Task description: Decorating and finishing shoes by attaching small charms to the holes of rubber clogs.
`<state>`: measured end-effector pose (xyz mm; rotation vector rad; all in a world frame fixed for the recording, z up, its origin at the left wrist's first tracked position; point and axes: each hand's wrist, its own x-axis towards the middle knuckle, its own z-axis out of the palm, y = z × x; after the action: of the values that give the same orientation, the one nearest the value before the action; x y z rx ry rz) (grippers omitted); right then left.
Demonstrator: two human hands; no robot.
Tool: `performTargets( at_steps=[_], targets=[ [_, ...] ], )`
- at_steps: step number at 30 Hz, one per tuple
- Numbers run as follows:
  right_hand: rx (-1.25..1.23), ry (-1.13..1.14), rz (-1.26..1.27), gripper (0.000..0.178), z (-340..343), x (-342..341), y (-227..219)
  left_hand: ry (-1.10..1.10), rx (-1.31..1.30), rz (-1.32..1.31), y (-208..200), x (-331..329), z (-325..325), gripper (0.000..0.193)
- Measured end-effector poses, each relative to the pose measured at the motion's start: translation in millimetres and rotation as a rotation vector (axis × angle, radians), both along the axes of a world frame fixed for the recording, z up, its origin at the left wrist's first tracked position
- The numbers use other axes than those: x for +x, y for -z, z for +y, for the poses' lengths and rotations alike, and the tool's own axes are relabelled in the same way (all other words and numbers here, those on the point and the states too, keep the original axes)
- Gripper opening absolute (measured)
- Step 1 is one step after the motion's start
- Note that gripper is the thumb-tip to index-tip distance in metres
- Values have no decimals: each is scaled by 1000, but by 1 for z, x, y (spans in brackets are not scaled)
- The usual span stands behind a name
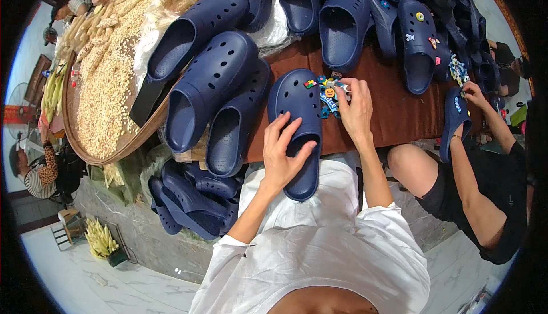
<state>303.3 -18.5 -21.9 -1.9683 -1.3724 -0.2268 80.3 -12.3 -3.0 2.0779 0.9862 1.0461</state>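
A navy blue clog (294, 100) lies toe away from me, its heel reaching over the table edge above my lap. My left hand (283, 148) grips it, fingers on the upper and thumb at the foot opening. One small colourful charm (310, 84) sits on the clog's toe, right of centre. Close by its right side is a heap of colourful shoe charms (328, 104) on the brown tabletop. My right hand (356, 108) is at this heap, its fingertips closed on a small pale charm, partly hidden by the fingers.
More navy clogs (214, 91) stand at the left, with others (419, 46) at the far right, some decorated. Clogs (197, 200) also hang low by the table. A round tray (120, 157) of corn kernels is at the left. At right, a co-worker's hand (472, 93) works on a clog.
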Motion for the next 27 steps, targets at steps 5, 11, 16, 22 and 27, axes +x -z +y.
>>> performTargets(
  at_steps=[5, 11, 16, 22, 27],
  targets=[
    [-105, -121, 440, 41, 20, -27, -14, -3, -27, 1, 19, -3, -2, 52],
    [-254, -92, 360, 53, 44, -33, -10, -25, -6, -7, 21, -4, -4, 54],
    [-107, -183, 144, 35, 44, -34, 0, -27, 8, -13, 21, -3, -3, 53],
    [-121, -203, 113, 17, 40, -26, 1, -42, 23, -56, 23, 0, -5, 55],
    [0, -145, 270, 16, 29, -26, 9, -76, 12, -71, 24, -7, -5, 52]
  ],
)
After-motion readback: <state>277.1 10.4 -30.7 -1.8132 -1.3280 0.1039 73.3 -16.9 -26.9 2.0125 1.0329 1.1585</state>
